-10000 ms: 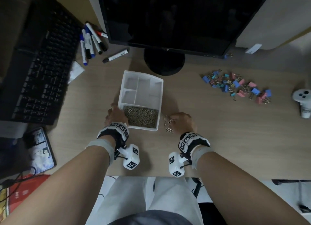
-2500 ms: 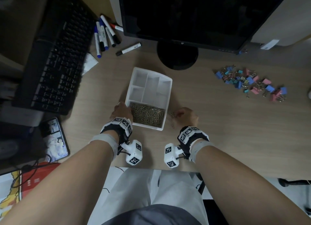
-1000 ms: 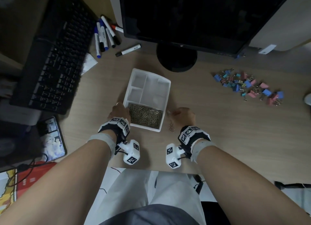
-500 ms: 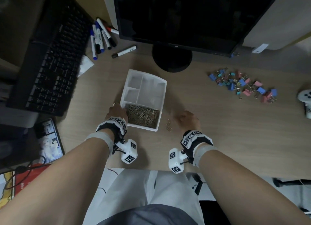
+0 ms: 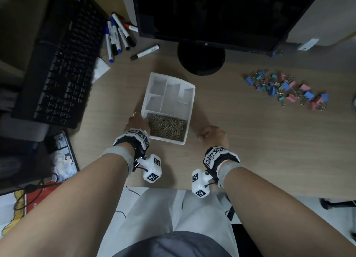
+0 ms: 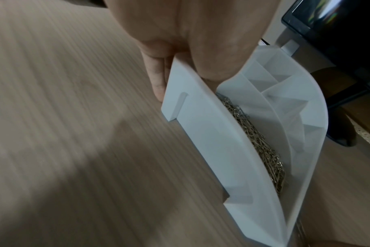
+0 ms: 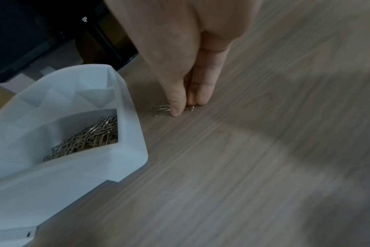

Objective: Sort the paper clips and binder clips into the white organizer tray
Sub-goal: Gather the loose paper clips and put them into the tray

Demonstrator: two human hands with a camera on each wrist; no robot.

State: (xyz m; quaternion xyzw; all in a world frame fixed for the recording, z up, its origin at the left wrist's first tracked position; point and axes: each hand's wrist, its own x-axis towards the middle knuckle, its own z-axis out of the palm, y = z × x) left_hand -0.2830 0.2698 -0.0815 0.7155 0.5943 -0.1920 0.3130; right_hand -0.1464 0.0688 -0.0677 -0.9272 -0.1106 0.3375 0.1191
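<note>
The right hand (image 7: 180,50) is down on the wooden desk (image 5: 250,141), thumb and fingertips (image 7: 197,98) drawn together and pinching a few loose paper clips (image 7: 161,107) that lie on the wood just right of the white organizer tray (image 7: 125,150). The left hand (image 5: 137,123) grips the tray's near left corner, thumb inside the rim and fingers (image 6: 156,80) down the outer wall. The tray's long near compartment holds a heap of paper clips (image 5: 167,126); the smaller compartments behind it look bare apart from something small and unclear in the right one. Well off to the right, a scatter of blue, pink and teal binder clips (image 5: 287,90) lies on the desk. Behind the tray stands a black monitor (image 5: 212,16) on a round base, with whiteboard markers (image 5: 119,37) and a black keyboard (image 5: 61,64) to the left.
</note>
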